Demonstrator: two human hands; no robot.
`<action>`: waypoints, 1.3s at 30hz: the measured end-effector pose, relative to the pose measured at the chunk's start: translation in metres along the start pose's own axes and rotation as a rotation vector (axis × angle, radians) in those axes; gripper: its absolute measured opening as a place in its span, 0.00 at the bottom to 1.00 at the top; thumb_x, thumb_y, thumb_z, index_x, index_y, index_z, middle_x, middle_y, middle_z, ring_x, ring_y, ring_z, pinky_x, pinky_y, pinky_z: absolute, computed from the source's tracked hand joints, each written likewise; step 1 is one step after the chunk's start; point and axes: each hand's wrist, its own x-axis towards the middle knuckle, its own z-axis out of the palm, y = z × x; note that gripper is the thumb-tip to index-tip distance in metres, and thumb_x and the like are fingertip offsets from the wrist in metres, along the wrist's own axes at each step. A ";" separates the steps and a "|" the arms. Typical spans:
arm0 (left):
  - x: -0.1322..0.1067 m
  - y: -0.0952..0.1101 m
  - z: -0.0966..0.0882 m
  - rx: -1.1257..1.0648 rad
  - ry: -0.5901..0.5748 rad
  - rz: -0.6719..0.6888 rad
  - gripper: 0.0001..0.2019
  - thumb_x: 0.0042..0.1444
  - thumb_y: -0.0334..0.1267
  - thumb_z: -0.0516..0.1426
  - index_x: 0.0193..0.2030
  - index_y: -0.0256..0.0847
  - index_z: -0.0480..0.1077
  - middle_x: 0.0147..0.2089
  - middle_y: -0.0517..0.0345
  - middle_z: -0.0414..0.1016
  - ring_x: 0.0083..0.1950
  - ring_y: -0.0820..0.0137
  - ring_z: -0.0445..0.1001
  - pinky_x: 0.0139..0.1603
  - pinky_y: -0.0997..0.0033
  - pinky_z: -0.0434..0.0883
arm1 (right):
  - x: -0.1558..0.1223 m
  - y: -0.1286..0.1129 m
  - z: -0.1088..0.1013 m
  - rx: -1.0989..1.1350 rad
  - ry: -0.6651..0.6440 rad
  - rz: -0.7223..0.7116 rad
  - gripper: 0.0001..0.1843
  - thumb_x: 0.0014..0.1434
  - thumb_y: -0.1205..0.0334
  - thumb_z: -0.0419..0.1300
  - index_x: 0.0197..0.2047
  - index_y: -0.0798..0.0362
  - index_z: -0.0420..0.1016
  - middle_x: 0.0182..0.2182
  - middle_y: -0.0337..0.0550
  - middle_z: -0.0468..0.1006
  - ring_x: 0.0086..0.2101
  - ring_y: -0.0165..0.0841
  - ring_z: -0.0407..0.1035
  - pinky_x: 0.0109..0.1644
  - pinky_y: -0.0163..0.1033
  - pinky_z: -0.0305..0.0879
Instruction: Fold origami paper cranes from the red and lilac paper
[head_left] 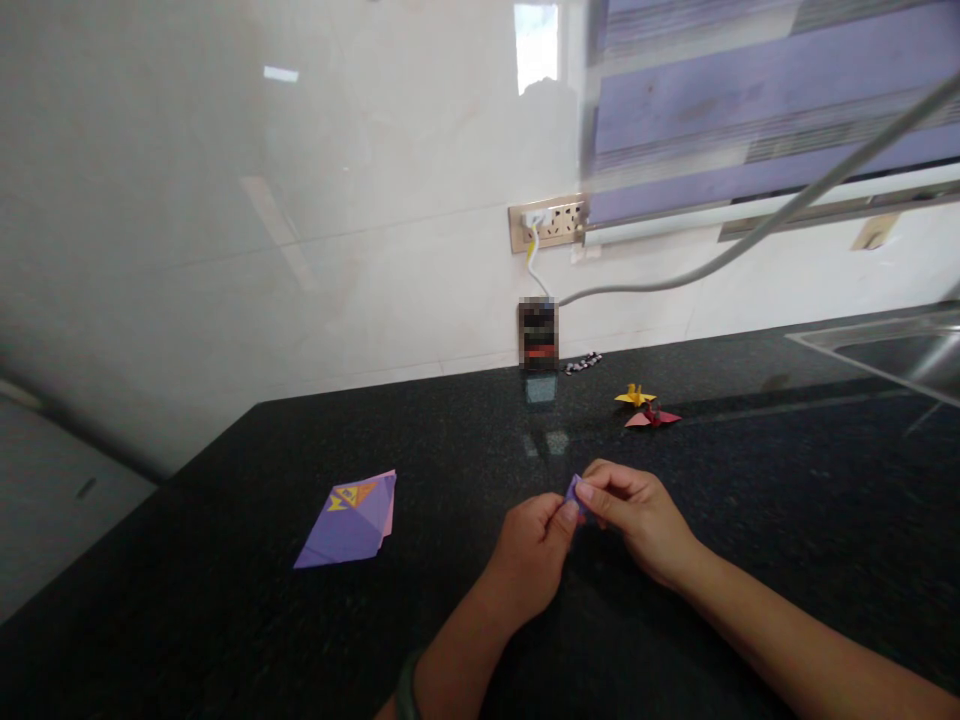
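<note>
Both hands meet over the black stone counter (225,620) and pinch a small folded piece of purple paper (574,490). My left hand (531,552) grips its lower left side with thumb and fingers closed. My right hand (634,515) holds its upper right side, fingers curled over it. Most of the paper is hidden between the fingers.
A larger folded purple paper shape (352,520) with a yellow patch lies at the left. A yellow paper crane (634,396) and a red paper crane (652,417) sit farther back. A small dark device (538,333) leans against the wall under a socket strip (547,222). A steel sink (892,350) is at the right.
</note>
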 end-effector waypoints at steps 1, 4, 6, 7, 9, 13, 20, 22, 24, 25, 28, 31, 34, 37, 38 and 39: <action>0.000 0.000 0.000 0.000 0.010 0.005 0.18 0.57 0.45 0.43 0.25 0.38 0.66 0.21 0.62 0.62 0.24 0.74 0.61 0.26 0.76 0.57 | 0.000 0.000 0.000 -0.007 -0.013 -0.011 0.12 0.52 0.57 0.57 0.23 0.56 0.70 0.22 0.38 0.66 0.23 0.26 0.59 0.25 0.32 0.57; -0.001 -0.001 0.001 0.015 0.036 0.018 0.19 0.57 0.45 0.43 0.22 0.38 0.64 0.18 0.63 0.61 0.22 0.75 0.61 0.25 0.76 0.57 | -0.002 -0.002 0.001 -0.014 -0.050 -0.020 0.12 0.52 0.58 0.57 0.23 0.55 0.71 0.22 0.38 0.66 0.24 0.27 0.60 0.25 0.32 0.57; -0.002 -0.002 0.000 0.038 0.048 0.021 0.19 0.57 0.45 0.43 0.22 0.39 0.65 0.17 0.63 0.62 0.22 0.74 0.62 0.25 0.75 0.57 | -0.003 -0.003 0.002 -0.016 -0.052 -0.015 0.13 0.52 0.57 0.56 0.23 0.55 0.71 0.22 0.39 0.66 0.23 0.27 0.60 0.25 0.32 0.57; -0.002 -0.002 0.000 0.051 0.052 0.020 0.19 0.57 0.45 0.43 0.23 0.39 0.65 0.17 0.63 0.62 0.22 0.74 0.62 0.25 0.75 0.57 | -0.004 -0.003 0.003 -0.018 -0.049 -0.018 0.13 0.52 0.56 0.56 0.23 0.55 0.71 0.22 0.39 0.67 0.23 0.27 0.60 0.25 0.32 0.58; -0.002 -0.003 0.000 0.068 0.059 0.014 0.19 0.56 0.46 0.44 0.23 0.39 0.66 0.17 0.62 0.62 0.22 0.73 0.62 0.25 0.75 0.57 | -0.004 -0.003 0.003 -0.025 -0.037 -0.035 0.13 0.53 0.56 0.56 0.23 0.55 0.72 0.22 0.39 0.67 0.23 0.27 0.61 0.26 0.33 0.58; -0.001 -0.003 0.001 0.049 0.056 0.007 0.18 0.57 0.45 0.43 0.25 0.39 0.66 0.18 0.62 0.63 0.23 0.73 0.63 0.25 0.75 0.58 | -0.003 -0.001 0.004 -0.040 0.008 -0.066 0.12 0.52 0.57 0.57 0.23 0.55 0.72 0.22 0.39 0.67 0.24 0.28 0.62 0.28 0.34 0.59; -0.001 -0.001 -0.001 0.120 0.075 -0.005 0.17 0.57 0.43 0.43 0.26 0.39 0.66 0.20 0.61 0.64 0.25 0.72 0.64 0.27 0.75 0.58 | -0.003 -0.005 0.004 -0.047 0.016 -0.092 0.10 0.52 0.60 0.57 0.24 0.54 0.73 0.22 0.39 0.68 0.24 0.28 0.62 0.29 0.34 0.59; -0.002 0.000 -0.002 0.138 0.084 -0.011 0.17 0.57 0.43 0.43 0.26 0.39 0.67 0.19 0.61 0.64 0.25 0.72 0.65 0.27 0.75 0.58 | -0.004 -0.006 0.005 -0.055 0.011 -0.102 0.10 0.52 0.60 0.57 0.24 0.54 0.73 0.22 0.39 0.68 0.24 0.28 0.63 0.29 0.34 0.59; -0.002 0.000 -0.002 0.127 0.084 -0.016 0.17 0.57 0.43 0.43 0.26 0.39 0.67 0.20 0.61 0.65 0.25 0.72 0.65 0.26 0.75 0.58 | -0.004 -0.006 0.004 -0.055 0.007 -0.104 0.10 0.52 0.60 0.57 0.24 0.54 0.73 0.22 0.39 0.68 0.24 0.28 0.63 0.29 0.34 0.59; -0.002 0.000 -0.002 0.117 0.081 -0.020 0.17 0.57 0.43 0.43 0.27 0.39 0.67 0.20 0.61 0.65 0.25 0.72 0.65 0.26 0.75 0.58 | -0.003 -0.005 0.003 -0.049 0.009 -0.102 0.10 0.52 0.60 0.57 0.24 0.54 0.73 0.22 0.39 0.68 0.24 0.28 0.62 0.29 0.34 0.59; -0.001 -0.001 -0.002 0.111 0.054 -0.024 0.16 0.57 0.42 0.44 0.27 0.39 0.68 0.20 0.61 0.66 0.24 0.73 0.65 0.26 0.75 0.58 | -0.001 0.000 -0.001 -0.015 0.051 -0.097 0.09 0.52 0.60 0.57 0.25 0.54 0.72 0.23 0.39 0.68 0.24 0.27 0.61 0.28 0.34 0.58; -0.002 0.000 -0.005 0.147 0.046 -0.024 0.15 0.56 0.40 0.44 0.27 0.39 0.67 0.20 0.62 0.66 0.24 0.74 0.64 0.26 0.75 0.57 | 0.001 0.003 -0.005 0.017 0.063 -0.076 0.09 0.52 0.60 0.58 0.24 0.55 0.70 0.23 0.37 0.66 0.24 0.26 0.60 0.27 0.33 0.57; -0.002 0.002 -0.007 0.140 0.083 -0.029 0.14 0.56 0.40 0.45 0.26 0.38 0.66 0.19 0.63 0.65 0.23 0.74 0.63 0.25 0.76 0.57 | 0.001 0.005 -0.004 0.055 -0.002 0.005 0.09 0.50 0.58 0.59 0.26 0.55 0.69 0.24 0.38 0.66 0.23 0.26 0.59 0.25 0.32 0.56; -0.002 0.002 -0.007 0.094 0.101 -0.045 0.14 0.56 0.39 0.45 0.26 0.38 0.66 0.19 0.63 0.63 0.22 0.75 0.62 0.24 0.77 0.57 | 0.001 0.006 -0.001 0.058 -0.074 0.103 0.12 0.48 0.55 0.60 0.29 0.55 0.70 0.23 0.38 0.67 0.22 0.26 0.59 0.23 0.31 0.55; -0.002 0.002 -0.007 0.088 0.096 -0.046 0.14 0.56 0.39 0.45 0.26 0.38 0.66 0.19 0.63 0.63 0.22 0.75 0.62 0.24 0.77 0.57 | 0.001 0.006 0.000 0.049 -0.088 0.118 0.12 0.48 0.54 0.60 0.30 0.56 0.70 0.22 0.38 0.67 0.22 0.26 0.58 0.22 0.31 0.55; -0.002 0.002 -0.007 0.092 0.100 -0.042 0.14 0.56 0.39 0.45 0.26 0.37 0.66 0.19 0.63 0.63 0.22 0.75 0.62 0.24 0.77 0.57 | 0.000 0.006 0.001 0.037 -0.096 0.118 0.12 0.49 0.54 0.59 0.29 0.56 0.70 0.22 0.37 0.67 0.21 0.26 0.58 0.23 0.31 0.54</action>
